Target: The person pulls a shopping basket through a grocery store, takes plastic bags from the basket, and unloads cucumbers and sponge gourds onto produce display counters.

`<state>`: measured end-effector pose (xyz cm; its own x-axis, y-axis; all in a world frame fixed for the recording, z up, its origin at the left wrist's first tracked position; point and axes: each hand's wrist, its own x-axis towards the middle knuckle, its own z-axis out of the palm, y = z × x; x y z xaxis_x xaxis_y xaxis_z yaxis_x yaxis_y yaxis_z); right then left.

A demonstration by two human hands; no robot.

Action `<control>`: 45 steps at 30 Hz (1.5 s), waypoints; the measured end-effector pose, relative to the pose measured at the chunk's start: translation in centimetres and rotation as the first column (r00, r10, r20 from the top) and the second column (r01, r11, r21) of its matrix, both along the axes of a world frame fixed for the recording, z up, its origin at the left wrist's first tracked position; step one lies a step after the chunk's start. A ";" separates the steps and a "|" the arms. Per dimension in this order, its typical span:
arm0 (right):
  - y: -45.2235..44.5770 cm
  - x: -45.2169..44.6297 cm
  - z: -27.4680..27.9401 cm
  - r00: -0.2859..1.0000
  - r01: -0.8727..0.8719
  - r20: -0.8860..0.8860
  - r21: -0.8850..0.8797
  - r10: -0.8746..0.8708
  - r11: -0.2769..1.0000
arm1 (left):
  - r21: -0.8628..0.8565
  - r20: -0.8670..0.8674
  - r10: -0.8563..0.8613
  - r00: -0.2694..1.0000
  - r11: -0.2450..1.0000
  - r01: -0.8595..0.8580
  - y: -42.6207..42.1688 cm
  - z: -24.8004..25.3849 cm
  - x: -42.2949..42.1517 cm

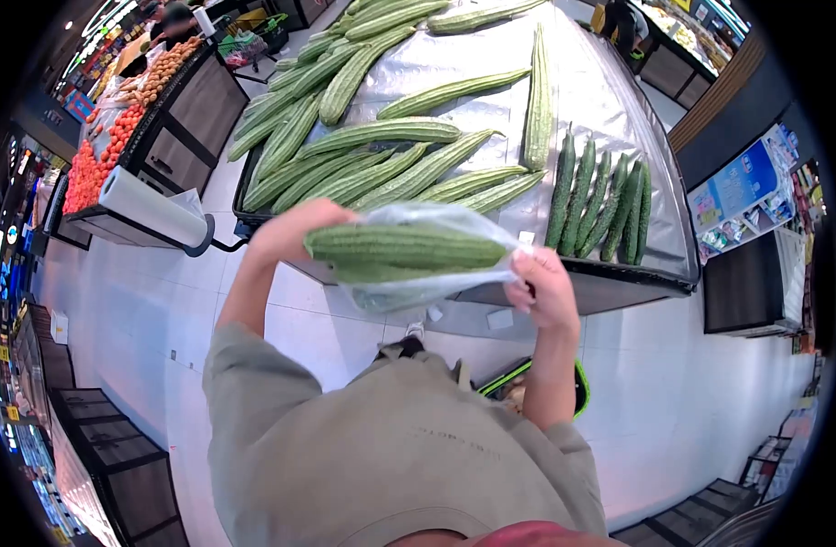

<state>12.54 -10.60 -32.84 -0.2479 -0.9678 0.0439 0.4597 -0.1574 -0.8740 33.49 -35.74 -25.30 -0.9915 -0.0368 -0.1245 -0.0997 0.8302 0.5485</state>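
A clear plastic bag [468, 284] with at least one green ridged gourd [409, 246] in it is held level in front of my chest. My left hand [301, 230] closes on the gourd's left end, its fingertips partly hidden behind the bag. The bag's gathered right end is pinched in my right hand [544, 281], fingers curled. Just beyond my hands, many long ridged gourds [381, 146] lie on the silver-lined display stand [491, 50]. Several dark green cucumbers [596, 205] are lined up at its right front.
The stand's black front edge [619, 271] lies just past the bag. A bag roll [154, 208] sticks out at the left, near a stand of tomatoes [103, 155]. A green-rimmed basket [579, 387] is on the floor by my right side.
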 end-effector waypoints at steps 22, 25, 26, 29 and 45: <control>-16.4 -11.2 -3.1 0.743 0.495 -0.575 0.130 -0.341 0.859 | 0.848 0.002 0.445 0.895 0.473 -0.237 -20.5 -4.9 -18.1; -16.6 -10.3 -0.7 0.321 0.764 -0.882 0.025 -0.346 0.645 | 0.894 0.005 0.459 0.889 0.397 -0.210 -20.1 -5.0 -17.5; -16.9 -10.7 0.5 0.309 0.796 -0.896 0.061 -0.318 0.602 | 0.900 -0.003 0.465 0.885 0.387 -0.200 -20.3 -5.0 -17.6; -21.1 -11.2 2.5 0.194 0.657 -0.818 -0.302 -0.541 0.691 | 0.900 0.003 0.498 0.867 0.376 -0.219 -21.1 -6.1 -17.8; -31.2 -14.8 7.1 0.746 0.408 -0.442 -0.287 -0.498 0.867 | 0.970 -0.043 0.558 0.829 0.221 -0.098 -22.1 -8.8 -16.8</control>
<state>-2.25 -41.78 -25.72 -0.5572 -0.7137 0.4244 -0.1805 -0.3948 -0.9009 16.68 -57.83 -34.15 -0.8868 -0.4615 -0.0224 0.1381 -0.3112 0.9403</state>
